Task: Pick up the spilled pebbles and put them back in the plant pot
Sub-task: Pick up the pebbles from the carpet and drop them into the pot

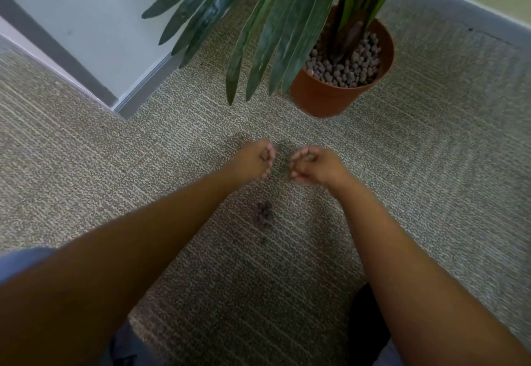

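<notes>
A small heap of brown-grey spilled pebbles [263, 213] lies on the carpet between my forearms. My left hand [254, 160] is curled into a loose fist with pebbles showing between thumb and fingers. My right hand [314, 164] is curled the same way, with a pebble or two visible in its grip. Both hands hover side by side above the carpet, beyond the heap and short of the pot. The terracotta plant pot [321, 97] stands further off to the right, filled with pebbles around a green palm's stem.
Long palm leaves [267, 38] hang over the carpet left of the pot. A white wall corner with grey skirting [138, 92] juts in at the left. Another skirting [459, 6] runs behind the pot. My knees show at the bottom edge.
</notes>
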`<act>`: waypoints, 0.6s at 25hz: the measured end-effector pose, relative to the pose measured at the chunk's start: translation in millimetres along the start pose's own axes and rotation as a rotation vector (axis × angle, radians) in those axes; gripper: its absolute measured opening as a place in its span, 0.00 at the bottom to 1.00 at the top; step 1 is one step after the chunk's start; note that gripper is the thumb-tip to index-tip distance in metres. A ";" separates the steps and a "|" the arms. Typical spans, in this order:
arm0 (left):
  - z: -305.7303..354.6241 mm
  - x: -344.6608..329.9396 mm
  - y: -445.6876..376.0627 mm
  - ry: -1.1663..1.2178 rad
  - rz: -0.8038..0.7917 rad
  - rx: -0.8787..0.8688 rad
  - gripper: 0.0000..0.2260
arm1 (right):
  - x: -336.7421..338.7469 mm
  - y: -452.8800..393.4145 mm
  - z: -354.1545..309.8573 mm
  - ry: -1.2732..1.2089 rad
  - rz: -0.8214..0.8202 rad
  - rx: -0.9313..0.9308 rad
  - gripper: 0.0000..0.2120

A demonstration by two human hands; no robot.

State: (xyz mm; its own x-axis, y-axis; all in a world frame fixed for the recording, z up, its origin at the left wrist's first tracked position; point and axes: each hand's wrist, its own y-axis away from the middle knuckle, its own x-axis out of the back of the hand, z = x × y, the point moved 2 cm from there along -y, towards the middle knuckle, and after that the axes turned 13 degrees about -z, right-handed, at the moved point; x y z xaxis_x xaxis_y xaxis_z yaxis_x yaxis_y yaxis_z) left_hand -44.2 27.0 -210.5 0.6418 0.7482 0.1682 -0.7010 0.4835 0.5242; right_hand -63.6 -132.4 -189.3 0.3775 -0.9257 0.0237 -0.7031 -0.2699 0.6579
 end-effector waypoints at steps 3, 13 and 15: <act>48.3 22.2 -14.7 -0.018 0.038 -0.062 0.14 | 23.8 6.2 -43.8 -0.030 0.117 0.126 0.11; 103.0 43.2 -92.5 -0.111 0.273 -0.102 0.14 | 64.2 -7.3 -84.5 -0.024 0.452 0.344 0.13; 84.5 33.5 -72.6 -0.227 0.355 -0.166 0.10 | 49.8 -5.2 -64.5 -0.016 0.553 0.448 0.07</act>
State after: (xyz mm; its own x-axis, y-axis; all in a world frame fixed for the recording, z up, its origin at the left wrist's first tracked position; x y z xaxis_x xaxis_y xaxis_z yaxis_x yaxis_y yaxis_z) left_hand 54.5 -21.4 -172.4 0.3919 0.7711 0.5018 -0.9184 0.2956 0.2630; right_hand -2.2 -160.0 -143.0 -0.1129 -0.9614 0.2510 -0.9705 0.1609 0.1795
